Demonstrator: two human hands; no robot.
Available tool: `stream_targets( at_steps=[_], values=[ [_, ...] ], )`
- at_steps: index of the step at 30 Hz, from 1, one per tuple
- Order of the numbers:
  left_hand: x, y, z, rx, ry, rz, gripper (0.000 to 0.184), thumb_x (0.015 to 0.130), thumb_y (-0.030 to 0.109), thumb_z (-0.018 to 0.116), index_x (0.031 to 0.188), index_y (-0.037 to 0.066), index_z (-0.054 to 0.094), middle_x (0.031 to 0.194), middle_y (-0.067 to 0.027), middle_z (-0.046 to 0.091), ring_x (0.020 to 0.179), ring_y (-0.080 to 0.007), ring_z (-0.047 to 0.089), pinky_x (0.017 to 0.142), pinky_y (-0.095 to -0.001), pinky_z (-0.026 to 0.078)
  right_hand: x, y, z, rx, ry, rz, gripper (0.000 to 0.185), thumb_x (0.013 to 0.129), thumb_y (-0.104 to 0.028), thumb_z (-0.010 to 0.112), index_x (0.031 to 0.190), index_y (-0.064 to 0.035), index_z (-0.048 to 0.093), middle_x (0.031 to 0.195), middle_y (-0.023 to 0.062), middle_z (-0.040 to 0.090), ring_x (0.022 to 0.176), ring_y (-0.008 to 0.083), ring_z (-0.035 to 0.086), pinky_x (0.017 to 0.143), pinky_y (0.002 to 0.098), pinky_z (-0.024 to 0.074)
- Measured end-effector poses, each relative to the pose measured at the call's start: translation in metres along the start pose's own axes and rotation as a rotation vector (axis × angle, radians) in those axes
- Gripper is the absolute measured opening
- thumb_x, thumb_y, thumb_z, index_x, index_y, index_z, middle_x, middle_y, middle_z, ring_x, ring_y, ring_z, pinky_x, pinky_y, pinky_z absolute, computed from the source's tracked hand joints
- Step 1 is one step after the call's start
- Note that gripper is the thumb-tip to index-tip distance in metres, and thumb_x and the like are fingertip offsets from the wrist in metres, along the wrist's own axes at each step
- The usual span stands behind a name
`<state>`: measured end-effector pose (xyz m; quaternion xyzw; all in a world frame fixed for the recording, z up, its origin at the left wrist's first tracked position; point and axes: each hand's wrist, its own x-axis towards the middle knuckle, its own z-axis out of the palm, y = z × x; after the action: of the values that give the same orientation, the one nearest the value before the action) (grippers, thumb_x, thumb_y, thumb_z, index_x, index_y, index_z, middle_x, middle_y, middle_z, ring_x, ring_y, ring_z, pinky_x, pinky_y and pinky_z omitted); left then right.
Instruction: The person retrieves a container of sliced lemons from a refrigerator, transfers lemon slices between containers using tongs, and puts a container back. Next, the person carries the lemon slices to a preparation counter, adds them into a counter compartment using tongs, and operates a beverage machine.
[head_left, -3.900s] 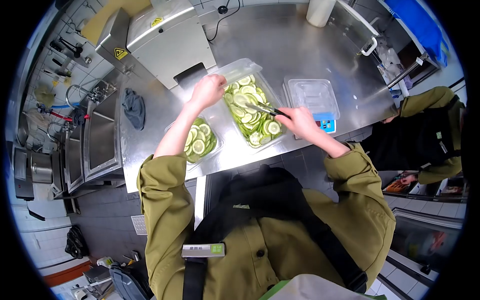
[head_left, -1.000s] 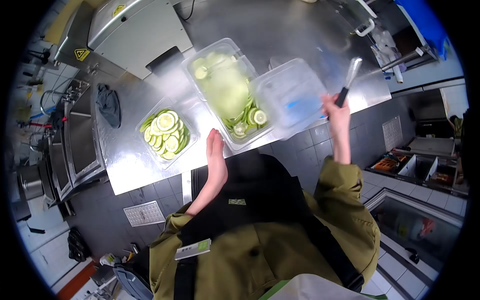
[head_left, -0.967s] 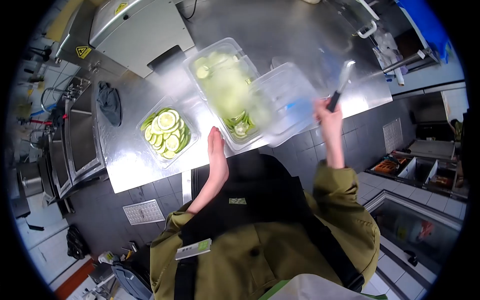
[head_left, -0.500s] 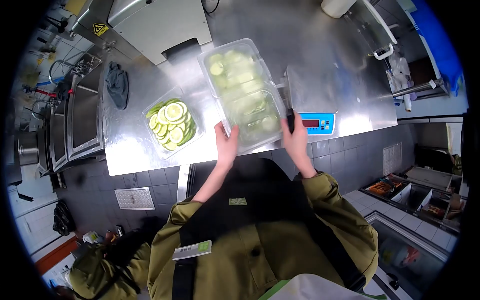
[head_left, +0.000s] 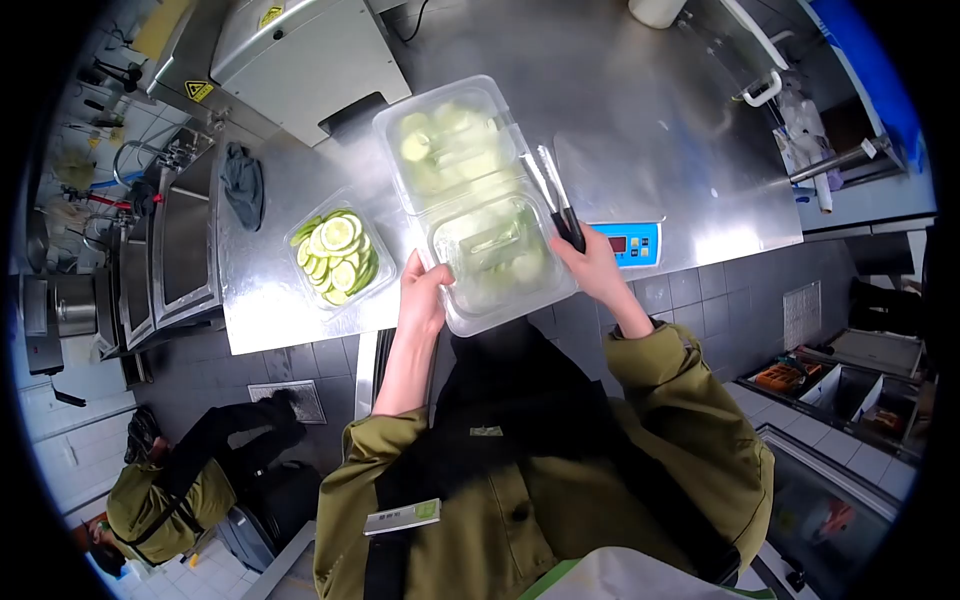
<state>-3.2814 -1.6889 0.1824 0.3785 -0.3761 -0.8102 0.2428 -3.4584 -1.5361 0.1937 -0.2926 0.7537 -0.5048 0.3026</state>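
Before me is a long, clear plastic container (head_left: 497,300) with a translucent lid in two sections; pale green slices show blurred inside. My left hand (head_left: 424,292) grips its near left edge, thumb on top. On the opposite edge, my right hand (head_left: 590,262) is closed around the black handles of metal tongs (head_left: 568,228) and also against the container's side. The tongs' silver arms point away from me. Left of the container, an open clear tub (head_left: 380,283) on the steel table holds lemon or lime slices (head_left: 335,255).
A blue-fronted scale (head_left: 643,243) stands right of my right hand on the steel table (head_left: 710,190). A large metal machine (head_left: 305,70) is at the back left, near a dark cloth (head_left: 242,185). Another person (head_left: 175,500) is bent over at lower left.
Both hands have drawn the container slightly toward me and left. The tongs' silver arms now show clearly in my right hand. The other person at lower left has changed position.
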Motion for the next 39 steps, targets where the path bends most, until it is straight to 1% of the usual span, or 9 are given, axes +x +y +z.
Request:
stream_targets(
  at_steps=[5, 10, 16, 23, 25, 28, 31, 37, 39],
  values=[
    [-0.068, 0.005, 0.016, 0.056, -0.079, 0.017, 0.039, 0.06, -0.012, 0.042, 0.095, 0.001, 0.052, 0.086, -0.006, 0.057, 0.075, -0.014, 0.054, 0.067, -0.0242, 0.043, -0.081, -0.01, -0.015, 0.088, 0.138, 0.015, 0.022, 0.08, -0.015, 0.056, 0.091, 0.0039, 0.054, 0.062, 0.0006, 0.051, 0.058, 0.0065, 0.046, 0.052, 0.0224, 0.0381],
    [-0.136, -0.035, 0.009, 0.099, -0.256, -0.065, 0.022, 0.061, -0.013, 0.045, 0.069, 0.007, 0.041, 0.075, 0.0, 0.05, 0.07, -0.0084, 0.048, 0.063, -0.0201, 0.038, -0.207, 0.005, -0.003, 0.239, 0.435, 0.103, 0.014, 0.082, -0.014, 0.055, 0.084, -0.0004, 0.055, 0.058, -0.0053, 0.045, 0.05, 0.0023, 0.039, 0.045, 0.0188, 0.0299],
    [-0.206, -0.132, -0.026, 0.181, -0.472, -0.363, 0.036, 0.06, -0.01, 0.045, 0.094, -0.001, 0.051, 0.083, -0.0038, 0.054, 0.074, -0.0111, 0.051, 0.065, -0.0225, 0.041, -0.363, 0.054, 0.026, 0.126, 0.763, 0.289, 0.015, 0.082, -0.014, 0.055, 0.085, 0.0008, 0.055, 0.064, -0.0031, 0.049, 0.059, 0.0037, 0.041, 0.052, 0.0194, 0.0338],
    [-0.231, -0.235, -0.064, 0.227, -0.446, -0.595, 0.019, 0.061, -0.009, 0.047, 0.063, 0.009, 0.04, 0.062, 0.0027, 0.039, 0.06, -0.008, 0.04, 0.055, -0.0217, 0.033, -0.44, 0.109, 0.047, 0.131, 0.873, 0.477, 0.02, 0.082, -0.017, 0.055, 0.083, 0.003, 0.053, 0.064, 0.0, 0.05, 0.061, 0.0061, 0.041, 0.053, 0.024, 0.0364],
    [-0.23, -0.242, -0.074, 0.314, -0.383, -0.646, 0.022, 0.064, -0.011, 0.044, 0.077, 0.006, 0.05, 0.071, 0.0011, 0.047, 0.065, -0.01, 0.046, 0.057, -0.023, 0.036, -0.447, 0.134, 0.055, 0.202, 0.842, 0.577, 0.019, 0.081, -0.014, 0.055, 0.087, 0.0039, 0.053, 0.071, 0.0057, 0.056, 0.067, 0.0082, 0.047, 0.058, 0.0268, 0.0407],
    [-0.236, -0.242, -0.069, 0.276, -0.321, -0.613, 0.028, 0.063, -0.011, 0.042, 0.085, 0.004, 0.051, 0.083, -0.0038, 0.054, 0.078, -0.0136, 0.052, 0.068, -0.0229, 0.041, -0.449, 0.167, 0.076, -0.033, 0.835, 0.525, 0.025, 0.078, -0.018, 0.058, 0.09, 0.0029, 0.053, 0.076, 0.0191, 0.055, 0.068, 0.0265, 0.054, 0.064, 0.0346, 0.043],
    [-0.198, -0.265, -0.105, 0.302, -0.386, -0.577, 0.022, 0.06, -0.011, 0.042, 0.068, 0.009, 0.04, 0.075, -0.0025, 0.052, 0.072, -0.0133, 0.051, 0.065, -0.0236, 0.04, -0.42, 0.194, 0.092, 0.261, 0.775, 0.554, 0.031, 0.079, -0.026, 0.056, 0.089, 0.003, 0.052, 0.077, 0.0203, 0.056, 0.069, 0.026, 0.054, 0.063, 0.0349, 0.0426],
    [-0.168, -0.305, -0.135, 0.357, -0.221, -0.511, 0.029, 0.066, -0.008, 0.045, 0.09, 0.005, 0.053, 0.073, 0.0027, 0.048, 0.064, -0.0073, 0.044, 0.059, -0.0214, 0.036, -0.387, 0.278, 0.111, 0.147, 0.665, 0.482, 0.026, 0.08, -0.023, 0.056, 0.087, 0.0018, 0.053, 0.067, 0.0069, 0.053, 0.064, 0.0115, 0.047, 0.057, 0.0289, 0.0406],
    [-0.148, -0.337, -0.168, 0.34, -0.27, -0.482, 0.028, 0.066, -0.008, 0.047, 0.089, 0.005, 0.052, 0.073, 0.0029, 0.048, 0.065, -0.007, 0.044, 0.058, -0.0207, 0.036, -0.379, 0.298, 0.117, 0.211, 0.619, 0.51, 0.032, 0.079, -0.026, 0.056, 0.086, 0.0041, 0.047, 0.07, 0.0185, 0.053, 0.061, 0.0209, 0.049, 0.059, 0.0332, 0.0413]
  ],
)
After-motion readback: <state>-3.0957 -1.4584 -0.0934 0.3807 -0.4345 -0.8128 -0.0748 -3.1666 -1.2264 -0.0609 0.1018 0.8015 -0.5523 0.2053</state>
